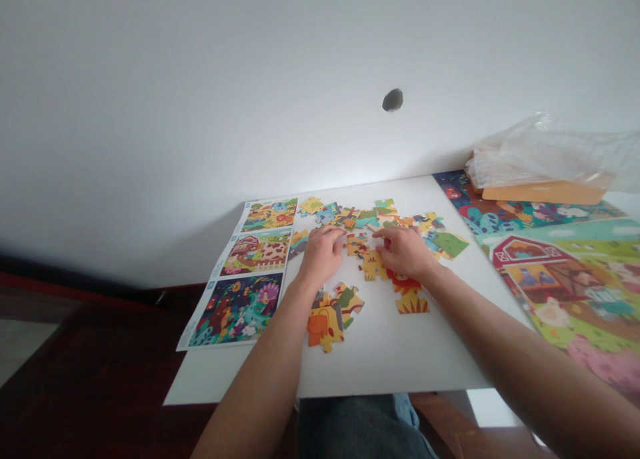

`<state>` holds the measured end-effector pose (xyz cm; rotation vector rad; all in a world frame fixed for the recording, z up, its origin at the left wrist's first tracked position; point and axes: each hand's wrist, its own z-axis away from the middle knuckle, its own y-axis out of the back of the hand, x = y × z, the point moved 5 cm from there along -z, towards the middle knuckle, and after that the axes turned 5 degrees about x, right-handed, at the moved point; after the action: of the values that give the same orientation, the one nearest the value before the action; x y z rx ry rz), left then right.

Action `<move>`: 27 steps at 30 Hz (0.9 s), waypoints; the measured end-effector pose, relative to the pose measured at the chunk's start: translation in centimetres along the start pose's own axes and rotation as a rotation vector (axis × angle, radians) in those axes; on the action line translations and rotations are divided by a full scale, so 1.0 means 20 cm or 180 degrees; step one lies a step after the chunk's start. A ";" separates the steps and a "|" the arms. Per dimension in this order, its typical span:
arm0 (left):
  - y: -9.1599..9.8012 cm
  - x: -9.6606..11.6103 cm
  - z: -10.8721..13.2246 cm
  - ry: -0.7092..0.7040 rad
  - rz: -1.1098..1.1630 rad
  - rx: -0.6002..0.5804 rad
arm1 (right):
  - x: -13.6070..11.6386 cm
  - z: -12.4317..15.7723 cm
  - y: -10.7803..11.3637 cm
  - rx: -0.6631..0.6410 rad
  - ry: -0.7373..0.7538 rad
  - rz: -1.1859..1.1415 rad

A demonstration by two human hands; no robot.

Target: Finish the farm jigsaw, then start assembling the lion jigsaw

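Observation:
Several loose cardboard jigsaw pieces [360, 219] in bright colours lie spread across the white table [380, 359]. My left hand [323, 255] rests palm down, its fingertips on the pieces near the top of the pile. My right hand [404, 252] is a short way to its right, fingers curled down among the orange and yellow pieces. Whether either hand pinches a piece is hidden. A small joined group of pieces [330, 319] lies nearer me, below my left wrist, and an orange and yellow group [407, 292] lies below my right hand.
A printed sheet with three puzzle pictures [235, 279] lies along the table's left edge. A large farm-scene puzzle [570, 285] lies at the right, beneath a cardboard box [545, 192] and a clear plastic bag [545, 155]. A white wall [200, 99] stands behind the table.

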<state>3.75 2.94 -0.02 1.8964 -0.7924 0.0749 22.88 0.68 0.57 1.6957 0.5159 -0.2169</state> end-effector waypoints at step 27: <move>-0.04 -0.12 0.01 0.0244 -0.0221 0.0171 | 0.24 -0.07 0.02 0.0531 -0.0717 0.0250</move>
<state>2.29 4.18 -1.58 1.9580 -0.6780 0.1261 27.03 2.97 -0.77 1.8219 0.2690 -0.3980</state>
